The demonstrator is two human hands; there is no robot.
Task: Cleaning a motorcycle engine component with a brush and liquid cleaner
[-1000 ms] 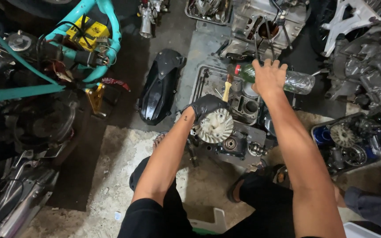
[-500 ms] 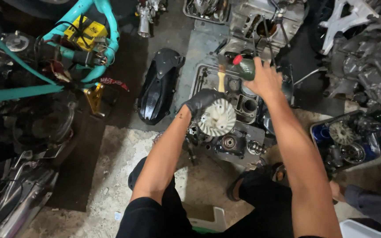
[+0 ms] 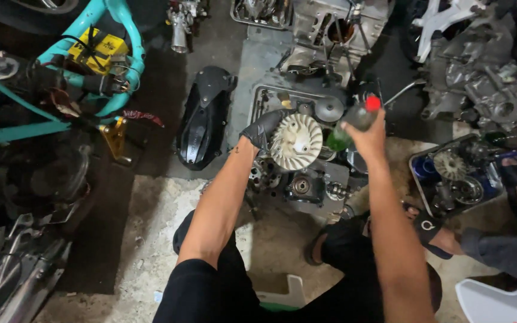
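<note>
**Fan wheel in one hand, bottle in the other**

Fingers of the gloved left hand point(image 3: 262, 128) are wrapped round the rim of a pale finned fan wheel point(image 3: 295, 142), held on edge just above the engine block point(image 3: 303, 182). Right of the wheel, the bare right hand point(image 3: 363, 134) is closed on a clear bottle with a red cap point(image 3: 354, 116), tipped sideways. Left of the wheel, a black plastic cover point(image 3: 203, 116) lies on the floor.

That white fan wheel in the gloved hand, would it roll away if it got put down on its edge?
Probably yes: the white fan wheel is round, so on edge it could roll. Laid flat it would likely stay. It looks stiff, and its thin fins might chip if dropped. The left hand, in a black glove, holds it by the rim.
</note>
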